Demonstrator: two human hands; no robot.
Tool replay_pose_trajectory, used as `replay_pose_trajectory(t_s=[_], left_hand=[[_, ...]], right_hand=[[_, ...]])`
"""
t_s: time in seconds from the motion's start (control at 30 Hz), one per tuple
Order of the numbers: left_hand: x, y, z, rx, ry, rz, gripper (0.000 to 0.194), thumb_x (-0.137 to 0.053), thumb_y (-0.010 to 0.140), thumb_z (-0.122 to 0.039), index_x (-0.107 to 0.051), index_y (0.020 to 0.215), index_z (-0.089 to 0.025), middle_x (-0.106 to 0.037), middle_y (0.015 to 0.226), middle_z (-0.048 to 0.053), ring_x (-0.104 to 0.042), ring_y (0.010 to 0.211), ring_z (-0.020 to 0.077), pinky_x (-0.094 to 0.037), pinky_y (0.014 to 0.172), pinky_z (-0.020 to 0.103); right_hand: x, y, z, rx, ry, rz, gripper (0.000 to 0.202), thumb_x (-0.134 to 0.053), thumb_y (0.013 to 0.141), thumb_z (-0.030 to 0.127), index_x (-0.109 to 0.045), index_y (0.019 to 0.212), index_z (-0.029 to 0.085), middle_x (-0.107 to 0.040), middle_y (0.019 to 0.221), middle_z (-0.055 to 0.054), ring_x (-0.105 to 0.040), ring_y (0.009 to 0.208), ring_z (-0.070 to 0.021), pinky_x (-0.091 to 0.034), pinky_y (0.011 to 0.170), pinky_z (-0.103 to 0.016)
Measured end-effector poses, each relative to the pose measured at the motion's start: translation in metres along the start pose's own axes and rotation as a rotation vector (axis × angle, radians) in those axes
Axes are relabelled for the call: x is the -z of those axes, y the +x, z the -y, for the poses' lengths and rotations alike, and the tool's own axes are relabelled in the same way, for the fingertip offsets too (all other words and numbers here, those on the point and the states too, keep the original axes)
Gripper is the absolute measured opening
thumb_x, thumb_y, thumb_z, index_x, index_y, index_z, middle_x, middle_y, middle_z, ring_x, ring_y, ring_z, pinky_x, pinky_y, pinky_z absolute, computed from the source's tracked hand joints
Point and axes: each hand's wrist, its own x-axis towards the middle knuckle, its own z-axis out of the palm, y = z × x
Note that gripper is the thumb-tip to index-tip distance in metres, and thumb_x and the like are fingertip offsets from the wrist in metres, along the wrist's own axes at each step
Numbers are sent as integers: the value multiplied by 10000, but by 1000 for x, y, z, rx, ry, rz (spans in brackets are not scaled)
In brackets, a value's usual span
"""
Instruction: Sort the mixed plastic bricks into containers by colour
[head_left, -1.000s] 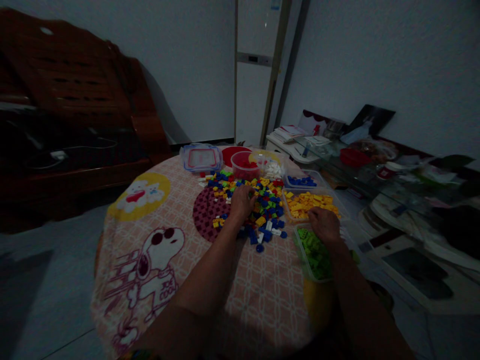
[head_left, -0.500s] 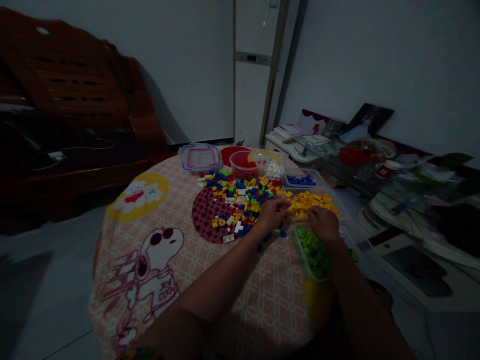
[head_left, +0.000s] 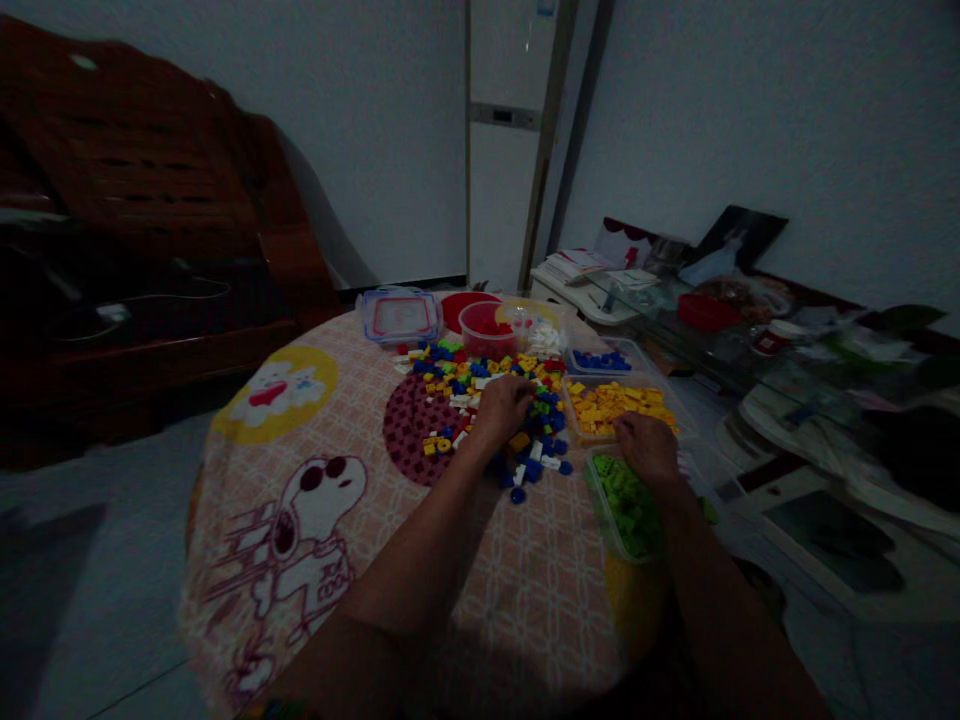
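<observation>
Over the mixed pile of toy building bricks point(head_left: 540, 450), my left hand point(head_left: 501, 412) reaches in with its fingers bent and drawn together; what lies between the fingertips is too small and dark to make out. My right hand point(head_left: 648, 448) hovers at the near edge of a clear box of yellow bricks point(head_left: 611, 403), fingers curled inward, their contents hidden. Just below that hand stands a clear box of green bricks point(head_left: 626, 505), partly covered by my right wrist. The loose bricks are blue, yellow, white, red and green.
Behind the pile stand a round tub point(head_left: 489, 340) with red bricks, white bricks point(head_left: 545, 338), a box of blue bricks point(head_left: 602, 361) and a lidded container point(head_left: 400, 317). The round table wears a patterned cloth point(head_left: 540, 580). A cluttered glass table point(head_left: 675, 350) adjoins it on the right.
My left hand has moved left from beside the yellow box to the pile, uncovering blue and white bricks at its right side. My right hand stays about where it was.
</observation>
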Motion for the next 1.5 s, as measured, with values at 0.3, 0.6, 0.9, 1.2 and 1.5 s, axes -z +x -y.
replay_pose_trajectory(t_s=[0.3,0.6,0.9,1.2,1.5], left_hand=[[46,3,41,73,282,210,385,-594,770,-74,-809,1055,-219,-772,1031,60,-697,971,209,-516,950,295],[39,2,39,50,333,215,308,-633,774,-108,-824,997,-200,-752,1031,100,-687,990,246,-512,871,296],[24,9,48,194,-203,-22,224,-703,758,-201,-793,955,-142,-765,799,35,-690,738,175,-527,732,259],[-26,0,-2,155,-584,24,236,-710,717,-109,-769,945,-120,-718,707,13,-658,626,125,-522,609,208],[-62,-14,-26,-21,-585,118,387,-634,753,-27,-747,1100,-157,-768,1070,85,-736,924,178,-584,853,287]], right_hand=[[1,0,1,0,-10,6,326,-449,985,293,-753,956,178,-768,937,-104,-676,858,-210,-347,681,-286],[-3,2,-2,0,-19,4,341,-440,990,309,-757,957,188,-767,939,-100,-676,859,-206,-349,676,-286],[0,1,0,-4,-14,8,341,-432,987,301,-749,934,185,-767,934,-98,-679,859,-210,-348,677,-287],[0,1,-1,-10,6,5,326,-450,979,294,-759,974,189,-767,941,-97,-675,866,-209,-366,695,-282],[2,0,1,-4,-8,14,334,-442,987,293,-755,954,182,-767,955,-101,-671,867,-203,-352,686,-279]])
